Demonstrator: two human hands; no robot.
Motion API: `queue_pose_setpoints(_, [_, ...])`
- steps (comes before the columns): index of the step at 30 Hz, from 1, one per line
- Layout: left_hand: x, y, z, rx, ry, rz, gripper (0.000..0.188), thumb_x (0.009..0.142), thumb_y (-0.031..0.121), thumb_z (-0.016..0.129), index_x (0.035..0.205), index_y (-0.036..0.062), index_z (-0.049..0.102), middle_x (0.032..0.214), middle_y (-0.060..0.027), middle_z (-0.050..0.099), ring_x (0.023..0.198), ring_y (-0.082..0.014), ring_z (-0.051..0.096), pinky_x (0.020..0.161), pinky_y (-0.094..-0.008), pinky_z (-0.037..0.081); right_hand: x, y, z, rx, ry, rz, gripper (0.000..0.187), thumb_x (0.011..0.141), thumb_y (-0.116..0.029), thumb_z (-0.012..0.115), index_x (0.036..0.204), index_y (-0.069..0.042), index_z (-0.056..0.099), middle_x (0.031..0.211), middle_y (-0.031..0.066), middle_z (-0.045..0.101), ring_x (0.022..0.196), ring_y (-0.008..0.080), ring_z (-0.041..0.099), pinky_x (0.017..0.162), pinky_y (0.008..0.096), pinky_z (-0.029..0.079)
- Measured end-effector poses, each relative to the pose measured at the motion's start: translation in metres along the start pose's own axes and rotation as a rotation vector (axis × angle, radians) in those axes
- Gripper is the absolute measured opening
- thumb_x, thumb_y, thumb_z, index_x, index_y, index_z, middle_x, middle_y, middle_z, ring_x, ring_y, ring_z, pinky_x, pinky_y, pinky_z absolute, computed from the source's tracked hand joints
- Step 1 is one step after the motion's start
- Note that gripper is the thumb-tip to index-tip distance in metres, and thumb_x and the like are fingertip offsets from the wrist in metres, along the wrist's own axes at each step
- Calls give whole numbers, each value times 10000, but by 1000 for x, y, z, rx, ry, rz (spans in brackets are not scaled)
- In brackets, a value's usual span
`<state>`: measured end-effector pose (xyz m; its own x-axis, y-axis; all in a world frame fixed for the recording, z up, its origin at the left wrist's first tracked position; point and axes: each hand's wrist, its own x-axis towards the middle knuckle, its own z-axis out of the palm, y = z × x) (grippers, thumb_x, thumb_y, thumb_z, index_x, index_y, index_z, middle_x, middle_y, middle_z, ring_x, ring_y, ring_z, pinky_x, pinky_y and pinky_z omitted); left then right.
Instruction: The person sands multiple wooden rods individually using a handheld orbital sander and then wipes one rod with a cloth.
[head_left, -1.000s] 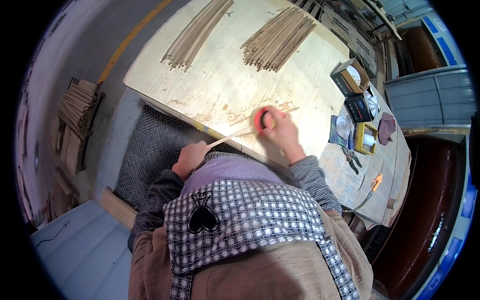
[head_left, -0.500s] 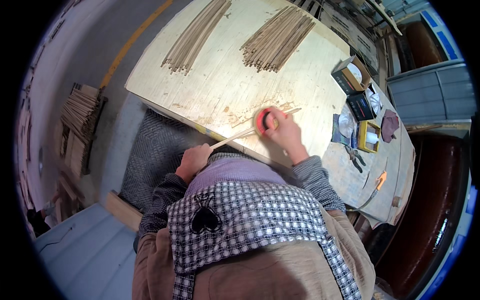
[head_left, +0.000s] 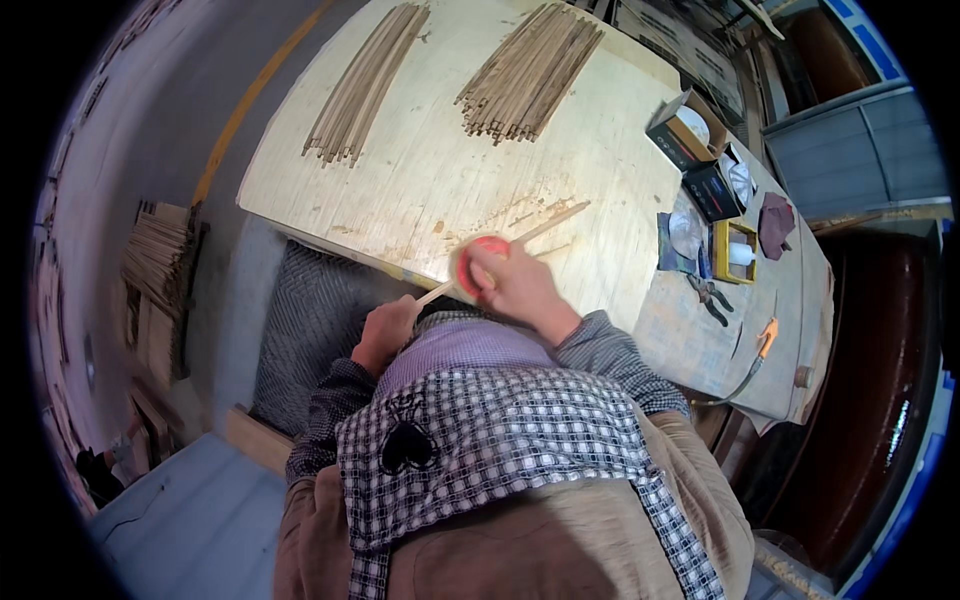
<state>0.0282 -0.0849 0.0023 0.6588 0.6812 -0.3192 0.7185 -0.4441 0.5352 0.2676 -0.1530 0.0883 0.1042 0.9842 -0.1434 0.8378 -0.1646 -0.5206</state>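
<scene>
My left hand (head_left: pixel 385 329) is closed around the near end of a thin wooden strip (head_left: pixel 549 222). The strip slants up and away to the right, out over the near edge of the workbench (head_left: pixel 400 200). A round, red-faced disc with a pale rim (head_left: pixel 466 269) is gripped in my right hand (head_left: pixel 517 287) against the strip, close to my left hand. Motion blurs the disc, so its exact kind is unclear. Fine wood dust (head_left: pixel 510 210) lies on the bench around the strip.
Two bundles of wooden strips, left (head_left: pixel 365 85) and right (head_left: pixel 530 75), lie at the bench's far side. On the right are open boxes (head_left: pixel 690 135), a yellow tray (head_left: pixel 735 252), pliers (head_left: pixel 710 298), a cloth (head_left: pixel 776 225) and an orange-handled tool (head_left: pixel 768 338). More wood (head_left: pixel 155 250) is stacked at left.
My right hand has slid the disc down along the strip toward my left hand. More of the strip's far end shows now. The whole view has shifted slightly.
</scene>
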Motion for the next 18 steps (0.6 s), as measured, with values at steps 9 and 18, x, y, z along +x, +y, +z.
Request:
queue_pose_setpoints(9, [6, -17, 11, -217, 18, 27, 256, 907, 304, 509, 844, 56, 502, 765, -205, 600, 769, -430, 563, 627, -518, 418, 15, 123, -50, -97, 295, 404, 621, 687, -246, 685, 1275, -264, 486, 1000, 236, 527, 866, 400, 601, 765, 435, 511])
queue_pose_setpoints(18, [7, -17, 14, 187, 74, 166, 131, 851, 226, 492, 814, 102, 514, 774, -127, 546, 711, -377, 588, 599, -495, 467, 5, 22, 2, 70, 141, 53, 436, 779, -221, 598, 1206, -258, 515, 1023, 244, 543, 839, 375, 611, 735, 454, 505])
